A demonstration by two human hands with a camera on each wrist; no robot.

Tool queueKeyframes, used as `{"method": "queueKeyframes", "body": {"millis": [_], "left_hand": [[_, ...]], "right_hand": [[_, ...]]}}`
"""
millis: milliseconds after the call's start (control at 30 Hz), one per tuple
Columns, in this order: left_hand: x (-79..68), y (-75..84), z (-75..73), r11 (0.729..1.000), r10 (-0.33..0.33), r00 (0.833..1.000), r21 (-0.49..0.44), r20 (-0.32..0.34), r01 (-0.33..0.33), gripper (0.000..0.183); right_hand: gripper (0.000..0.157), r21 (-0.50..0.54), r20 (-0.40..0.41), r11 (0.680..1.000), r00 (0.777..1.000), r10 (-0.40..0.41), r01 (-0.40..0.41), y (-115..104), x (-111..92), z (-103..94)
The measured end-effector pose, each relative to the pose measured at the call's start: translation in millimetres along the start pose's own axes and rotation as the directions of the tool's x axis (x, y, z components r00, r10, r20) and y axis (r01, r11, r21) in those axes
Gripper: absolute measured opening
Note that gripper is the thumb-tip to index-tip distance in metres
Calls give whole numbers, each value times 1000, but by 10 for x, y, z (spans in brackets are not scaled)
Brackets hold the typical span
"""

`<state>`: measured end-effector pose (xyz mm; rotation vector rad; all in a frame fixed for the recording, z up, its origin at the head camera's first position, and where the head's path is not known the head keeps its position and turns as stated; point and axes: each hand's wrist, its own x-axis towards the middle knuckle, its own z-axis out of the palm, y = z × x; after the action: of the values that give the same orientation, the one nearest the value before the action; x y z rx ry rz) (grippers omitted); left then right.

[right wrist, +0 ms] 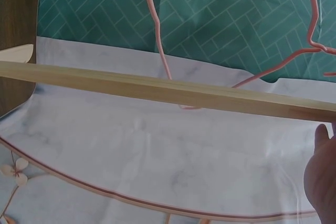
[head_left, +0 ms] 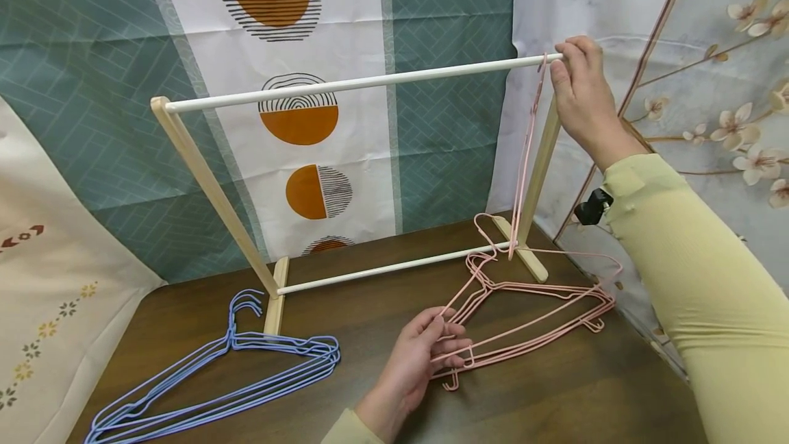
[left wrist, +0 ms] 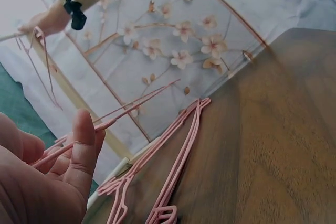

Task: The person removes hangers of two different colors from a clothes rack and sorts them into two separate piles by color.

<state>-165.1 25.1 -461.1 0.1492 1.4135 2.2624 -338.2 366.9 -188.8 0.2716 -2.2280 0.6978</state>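
Observation:
My left hand [head_left: 425, 355] pinches a pink wire hanger [head_left: 567, 252] by one shoulder, raised and tilted over a pile of pink hangers [head_left: 542, 286] on the table. The left wrist view shows this hanger [left wrist: 113, 121] between thumb and fingers, apart from the pile. My right hand [head_left: 585, 91] grips the top right corner of a small garment rack [head_left: 382, 79], fingers over the rail's end and thumb in front. Close to it, another pink hanger [head_left: 529, 136] hangs from the rail, seen nearly edge-on. In the right wrist view, only part of the hand [right wrist: 323, 177] shows.
A stack of blue hangers [head_left: 283, 344] lies on the brown table [head_left: 364, 314], front left. The rack has wooden side posts [head_left: 212, 190] and a low white crossbar [head_left: 394, 267]. Patterned cloths [head_left: 453, 122] hang behind and at both sides.

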Motion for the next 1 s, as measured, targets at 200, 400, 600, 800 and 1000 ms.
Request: {"method": "queueKeyframes", "body": {"millis": [200, 400, 600, 800, 1000], "left_hand": [[-7, -27, -37, 999, -21, 1000, 45, -9, 21, 31], [17, -89, -97, 997, -30, 999, 70, -25, 32, 33], [21, -141, -159, 986, -13, 1000, 169, -27, 17, 35], [27, -138, -218, 881, 90, 996, 468, -13, -74, 31], [30, -97, -276, 398, 325, 943, 894, 73, -206, 24]], "right_hand": [[53, -6, 0, 1000, 1000, 17, -17, 24, 0, -2], [53, -5, -1, 1000, 1000, 13, -13, 26, -4, 15], [53, -4, -1, 1000, 1000, 5, -5, 24, 11, 18], [54, -5, 7, 1000, 1000, 14, -14, 21, -3, -1], [55, 0, 24, 1000, 999, 25, -25, -2, -8, -5]]}}
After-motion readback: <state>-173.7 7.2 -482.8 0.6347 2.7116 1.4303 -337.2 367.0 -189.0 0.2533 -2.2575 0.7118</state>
